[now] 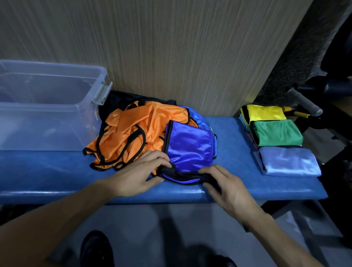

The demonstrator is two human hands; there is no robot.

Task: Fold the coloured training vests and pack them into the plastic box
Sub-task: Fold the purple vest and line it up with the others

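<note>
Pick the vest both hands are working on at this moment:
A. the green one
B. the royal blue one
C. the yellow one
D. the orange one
B. The left hand and the right hand both pinch the near, black-trimmed edge of the royal blue vest, which lies partly on the orange vests; the green vest and the yellow vest sit folded and untouched at the right end of the bench.

The royal blue vest (189,149) is shiny, satin-like cloth edged in matt black binding, as is the crumpled orange vest (130,129). The folded yellow (266,113), green (277,131) and pale blue (287,161) vests gleam likewise. The plastic box (40,105) is clear and smooth. The counter (46,173) wears glossy blue vinyl; the wall (165,41) shows streaked matt wood grain.
</note>
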